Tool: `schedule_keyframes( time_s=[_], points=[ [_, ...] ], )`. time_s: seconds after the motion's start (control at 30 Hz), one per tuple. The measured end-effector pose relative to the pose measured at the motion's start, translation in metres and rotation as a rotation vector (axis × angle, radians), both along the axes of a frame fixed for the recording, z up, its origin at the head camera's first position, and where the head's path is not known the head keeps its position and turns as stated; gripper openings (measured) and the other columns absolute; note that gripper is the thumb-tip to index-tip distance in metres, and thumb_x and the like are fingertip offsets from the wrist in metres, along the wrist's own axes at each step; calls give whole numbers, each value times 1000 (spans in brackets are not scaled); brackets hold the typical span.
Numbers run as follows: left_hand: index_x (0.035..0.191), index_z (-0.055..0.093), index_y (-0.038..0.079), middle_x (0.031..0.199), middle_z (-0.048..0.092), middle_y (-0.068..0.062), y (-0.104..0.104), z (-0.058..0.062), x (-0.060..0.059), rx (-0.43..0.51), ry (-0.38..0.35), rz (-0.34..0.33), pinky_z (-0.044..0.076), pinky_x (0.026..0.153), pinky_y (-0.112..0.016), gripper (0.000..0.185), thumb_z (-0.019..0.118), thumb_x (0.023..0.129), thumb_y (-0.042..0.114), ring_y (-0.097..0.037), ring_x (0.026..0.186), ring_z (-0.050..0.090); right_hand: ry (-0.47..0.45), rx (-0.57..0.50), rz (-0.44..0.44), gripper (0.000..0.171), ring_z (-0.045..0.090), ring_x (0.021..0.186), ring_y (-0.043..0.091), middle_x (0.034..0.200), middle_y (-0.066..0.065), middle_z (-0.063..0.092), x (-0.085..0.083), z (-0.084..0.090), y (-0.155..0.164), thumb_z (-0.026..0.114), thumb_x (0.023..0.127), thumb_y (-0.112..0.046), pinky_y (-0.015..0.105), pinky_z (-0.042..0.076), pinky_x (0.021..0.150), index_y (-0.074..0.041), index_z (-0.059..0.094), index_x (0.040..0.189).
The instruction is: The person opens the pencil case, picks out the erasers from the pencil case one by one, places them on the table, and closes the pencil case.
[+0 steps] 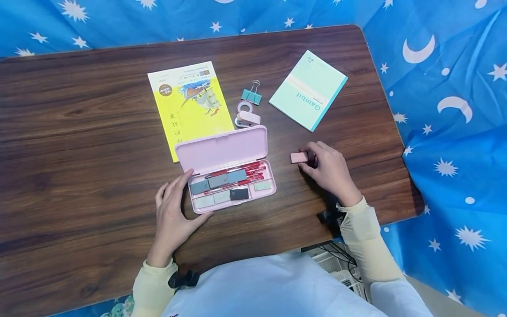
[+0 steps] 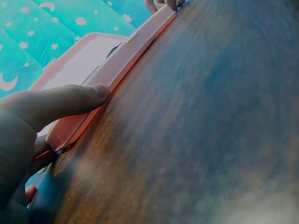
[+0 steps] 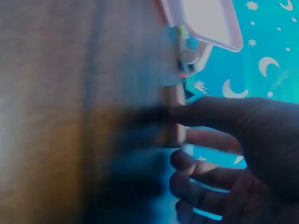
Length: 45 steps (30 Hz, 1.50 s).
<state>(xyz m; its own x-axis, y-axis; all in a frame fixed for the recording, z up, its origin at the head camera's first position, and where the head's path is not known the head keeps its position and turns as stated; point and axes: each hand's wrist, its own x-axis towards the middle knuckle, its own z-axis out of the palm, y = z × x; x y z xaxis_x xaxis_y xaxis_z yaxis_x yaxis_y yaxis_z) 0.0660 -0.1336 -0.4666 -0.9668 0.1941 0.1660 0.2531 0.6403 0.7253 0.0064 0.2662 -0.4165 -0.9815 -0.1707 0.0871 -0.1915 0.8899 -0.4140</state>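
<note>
My left hand (image 1: 173,214) grips the left end of an open pink pencil case (image 1: 261,197), its thumb along the front wall in the left wrist view. Inside the case lie several red pens (image 1: 255,168), grey erasers (image 1: 218,180) across them, pale erasers (image 1: 205,201) and a black eraser (image 1: 239,194) in the front compartment. To the right of the case, my right hand (image 1: 330,169) pinches a pink eraser (image 1: 299,157) between thumb and fingers, at or just above the table; the gap cannot be told. The right wrist view shows this eraser (image 3: 177,95) edge-on and blurred.
Behind the raised lid stand a small pink stapler (image 1: 249,117), a roll of tape (image 1: 244,107) and a teal binder clip (image 1: 251,96). A yellow book (image 1: 198,114) lies partly behind the lid. A mint notebook (image 1: 309,90) is at the back right of the wooden table (image 1: 79,154).
</note>
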Motion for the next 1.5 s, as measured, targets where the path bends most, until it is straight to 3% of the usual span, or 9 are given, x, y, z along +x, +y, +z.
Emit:
schedule_keyframes(
  time_s=[0.13, 0.23, 0.4, 0.53, 0.73, 1.23, 1.5],
  points=[
    [158, 34, 27, 151, 51, -5, 1, 1, -4, 3, 8, -6, 18, 115, -57, 116, 98, 61, 38, -28, 138, 45, 85, -79, -21, 27, 51, 65, 19, 78, 5, 59, 0, 11, -17, 81, 84, -20, 35, 38, 59, -6, 69, 104],
    [158, 34, 26, 152, 51, -4, 2, 1, -6, 7, 15, -9, 17, 115, -57, 116, 97, 61, 37, -28, 138, 45, 124, -186, 46, 21, 51, 64, 16, 76, 3, 59, 1, 15, -45, 80, 84, -18, 33, 39, 59, -6, 70, 98],
    [158, 34, 27, 152, 51, -4, 4, 1, -7, 8, 16, -14, 17, 116, -56, 115, 97, 62, 37, -27, 138, 46, 42, -284, 197, 19, 50, 67, 13, 78, 0, 58, 7, 9, -96, 77, 87, -17, 28, 39, 59, -8, 71, 102],
    [158, 34, 28, 152, 51, -3, 7, 1, -7, 1, 11, -28, 16, 117, -55, 114, 96, 63, 38, -26, 138, 45, 23, -265, 213, 22, 49, 67, 14, 78, 1, 57, 12, 1, -119, 77, 87, -19, 28, 39, 60, -9, 70, 106],
    [158, 34, 29, 151, 52, -4, 7, -1, -5, -14, 7, -39, 16, 117, -56, 113, 95, 64, 40, -26, 138, 45, 27, -211, 189, 21, 45, 63, 12, 72, -2, 53, 15, -4, -128, 79, 84, -19, 29, 37, 57, -11, 69, 100],
    [157, 36, 28, 149, 52, -4, 5, 1, 2, -25, 14, -23, 18, 115, -56, 109, 94, 65, 41, -26, 137, 44, 50, -83, 199, 29, 46, 61, 11, 75, -4, 59, 20, -9, -138, 82, 84, -28, 27, 36, 53, -16, 76, 109],
    [157, 35, 29, 151, 51, -3, -1, 0, 5, -27, 16, 1, 17, 116, -55, 108, 93, 66, 42, -25, 138, 44, 129, -217, 219, 27, 47, 62, 11, 78, -1, 60, 18, -3, -135, 80, 85, -22, 25, 37, 54, -12, 74, 109]
  ],
)
